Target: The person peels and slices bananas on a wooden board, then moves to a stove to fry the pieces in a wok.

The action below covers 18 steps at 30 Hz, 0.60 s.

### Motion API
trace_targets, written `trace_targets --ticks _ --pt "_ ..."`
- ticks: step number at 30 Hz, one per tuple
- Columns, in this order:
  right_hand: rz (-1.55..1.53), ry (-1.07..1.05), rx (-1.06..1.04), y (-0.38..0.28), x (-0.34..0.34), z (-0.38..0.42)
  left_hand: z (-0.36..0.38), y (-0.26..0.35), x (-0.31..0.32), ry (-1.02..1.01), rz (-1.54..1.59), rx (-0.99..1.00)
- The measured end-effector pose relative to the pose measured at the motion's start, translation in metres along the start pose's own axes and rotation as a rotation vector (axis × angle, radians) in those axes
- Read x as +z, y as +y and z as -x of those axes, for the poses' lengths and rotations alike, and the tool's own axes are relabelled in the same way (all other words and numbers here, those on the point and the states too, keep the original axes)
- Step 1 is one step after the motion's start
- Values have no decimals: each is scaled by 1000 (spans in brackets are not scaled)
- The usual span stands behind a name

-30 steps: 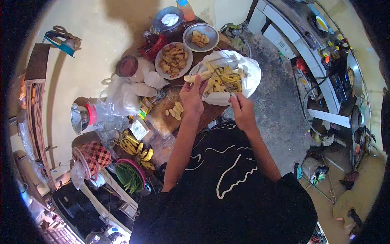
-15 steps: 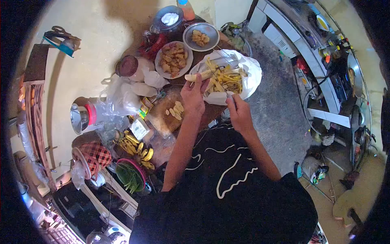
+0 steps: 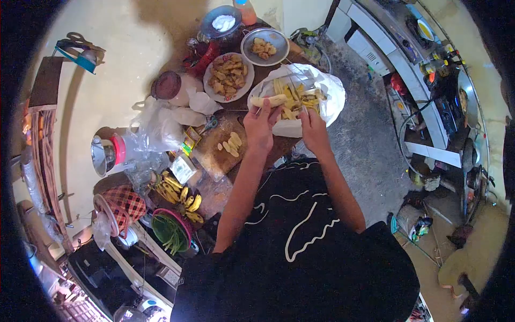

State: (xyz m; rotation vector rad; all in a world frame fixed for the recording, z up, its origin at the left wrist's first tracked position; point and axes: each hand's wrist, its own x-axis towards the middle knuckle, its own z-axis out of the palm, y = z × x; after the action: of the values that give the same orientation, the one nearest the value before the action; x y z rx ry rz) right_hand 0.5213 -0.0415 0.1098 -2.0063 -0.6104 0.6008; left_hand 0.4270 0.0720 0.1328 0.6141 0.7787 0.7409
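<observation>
My left hand [image 3: 259, 129] is closed around a peeled, pale banana [image 3: 269, 101], which lies crosswise in the fingers. A knife [image 3: 296, 92] is gripped in my right hand [image 3: 315, 131], its thin blade pointing away over the peels. Both hands are at the near edge of a white plastic bag [image 3: 333, 102]. Yellow banana peels [image 3: 292, 96] fill the bag's opening. Left of my hands, banana slices [image 3: 232, 144] lie on a wooden chopping board [image 3: 219, 161].
Beyond stand a plate of fried pieces [image 3: 228, 77], a metal strainer [image 3: 280, 47] and a bowl of white powder [image 3: 222, 22]. Unpeeled bananas [image 3: 177, 190] lie at the table's near left, by a pink-rimmed basket [image 3: 188, 231] of green vegetables. A stove counter [image 3: 429, 123] runs along the right.
The strip of peel beside the banana has come away, and the banana is held bare and more level. My right hand has moved slightly up, with the knife blade farther over the peels.
</observation>
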Motion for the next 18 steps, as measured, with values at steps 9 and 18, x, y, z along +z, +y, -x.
trace_targets --ticks 9,18 --pt "-84 -131 30 1 -5 5 -1 7 -71 74 -27 -133" --pt "20 -337 30 -6 16 18 35 18 -206 258 -1125 165"
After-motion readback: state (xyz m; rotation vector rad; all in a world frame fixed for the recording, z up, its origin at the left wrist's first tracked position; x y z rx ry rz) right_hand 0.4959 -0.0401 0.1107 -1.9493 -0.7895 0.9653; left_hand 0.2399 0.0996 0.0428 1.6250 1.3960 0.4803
